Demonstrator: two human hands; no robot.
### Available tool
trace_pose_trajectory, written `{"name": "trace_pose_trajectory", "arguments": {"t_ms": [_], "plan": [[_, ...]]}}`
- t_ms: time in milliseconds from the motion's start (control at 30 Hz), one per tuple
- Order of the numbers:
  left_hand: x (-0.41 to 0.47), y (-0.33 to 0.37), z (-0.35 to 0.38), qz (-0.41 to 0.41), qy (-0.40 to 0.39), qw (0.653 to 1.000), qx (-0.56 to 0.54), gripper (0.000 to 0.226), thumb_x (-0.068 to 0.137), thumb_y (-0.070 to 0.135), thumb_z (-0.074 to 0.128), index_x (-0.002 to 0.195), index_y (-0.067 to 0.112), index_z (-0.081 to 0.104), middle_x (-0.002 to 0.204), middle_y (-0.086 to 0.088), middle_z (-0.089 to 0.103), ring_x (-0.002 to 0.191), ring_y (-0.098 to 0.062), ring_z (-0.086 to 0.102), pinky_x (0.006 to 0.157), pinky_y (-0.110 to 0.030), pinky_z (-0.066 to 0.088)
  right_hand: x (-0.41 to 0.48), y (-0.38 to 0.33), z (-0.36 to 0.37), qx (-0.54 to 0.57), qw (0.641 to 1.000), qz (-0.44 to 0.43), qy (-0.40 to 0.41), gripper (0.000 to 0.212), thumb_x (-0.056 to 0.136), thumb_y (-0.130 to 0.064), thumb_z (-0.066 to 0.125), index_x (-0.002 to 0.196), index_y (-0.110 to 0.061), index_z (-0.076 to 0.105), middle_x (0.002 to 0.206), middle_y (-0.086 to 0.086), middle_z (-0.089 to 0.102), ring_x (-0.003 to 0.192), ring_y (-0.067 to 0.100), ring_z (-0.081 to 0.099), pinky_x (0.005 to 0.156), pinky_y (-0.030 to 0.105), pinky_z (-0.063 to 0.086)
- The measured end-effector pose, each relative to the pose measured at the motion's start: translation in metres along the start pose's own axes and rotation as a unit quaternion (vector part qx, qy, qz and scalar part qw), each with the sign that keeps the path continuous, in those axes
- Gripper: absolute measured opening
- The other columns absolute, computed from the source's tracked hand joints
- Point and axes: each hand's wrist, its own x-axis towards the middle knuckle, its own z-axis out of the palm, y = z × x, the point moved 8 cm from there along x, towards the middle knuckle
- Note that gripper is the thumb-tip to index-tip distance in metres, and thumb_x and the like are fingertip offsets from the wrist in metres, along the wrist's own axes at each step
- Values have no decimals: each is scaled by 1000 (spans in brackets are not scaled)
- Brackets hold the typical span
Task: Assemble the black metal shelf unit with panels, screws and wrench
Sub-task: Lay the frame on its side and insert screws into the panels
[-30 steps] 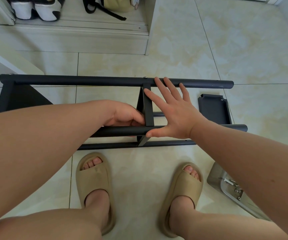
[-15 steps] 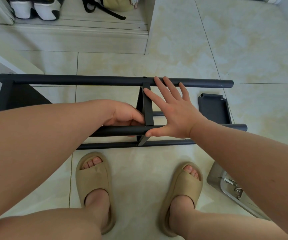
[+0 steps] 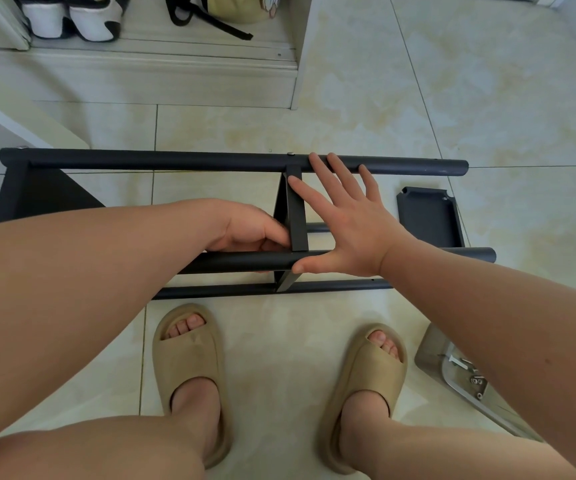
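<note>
Head view: between the earlier pictures and this one almost nothing moves. The black metal shelf frame [image 3: 16,188] lies on its side on the cream tiled floor [image 3: 487,98], across the middle of the picture, just beyond the beige slippers [image 3: 189,358].

The left grip [image 3: 255,237], at the centre, stays clenched around the near black metal tube [image 3: 231,263], with its thumb next to the upright black metal middle panel [image 3: 297,216]. The right grip [image 3: 345,230], just at 3 o'clock of that panel, stays released. Its straight, spread fingers lie flat across the gap between the tubes, the index finger lies along the panel's edge, and the fingertips reach the far black metal tube [image 3: 175,161] at 12 o'clock.

I judge that the panel is only being held steady in its place, so the step in hand is unchanged. No wrench is visible in either grip.

A loose black metal panel with notched corners [image 3: 428,216] waits on the floor at 3 o'clock. A clear plastic tray [image 3: 432,368] with small screws [image 3: 477,381] lies at 4 o'clock, so more fitting probably remains.
</note>
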Motion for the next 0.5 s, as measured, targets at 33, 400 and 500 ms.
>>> {"name": "trace_pose_trajectory", "arguments": {"t_ms": [33, 400, 500], "plan": [[-1, 1, 0, 3, -3, 1000, 2, 17, 98, 16, 54, 91, 13, 69, 70, 1, 68, 67, -13, 59, 72, -28, 48, 0, 0, 0, 0, 1000, -1, 1, 119, 65, -99, 25, 162, -34, 1, 169, 7, -13, 155, 30, -15, 122, 62, -4], [-25, 4, -10, 2, 61, 994, 95, 24, 99, 28, 54, 104, 14, 73, 87, 1, 75, 89, -18, 67, 81, -32, 49, 3, 4, 2, -5, 1000, 5, -19, 120, 63, -101, 23, 161, -37, -5, 168, 4, -19, 154, 27, -21, 122, 60, -8], [-50, 3, -22, -34, 168, 938, 300, 46, 101, 48, 46, 92, 13, 75, 85, -3, 75, 86, -20, 69, 87, -34, 49, 2, 2, 2, -7, 999, 9, -34, 122, 59, -104, 15, 159, -40, -12, 167, 2, -25, 152, 25, -26, 122, 60, -9]]}}
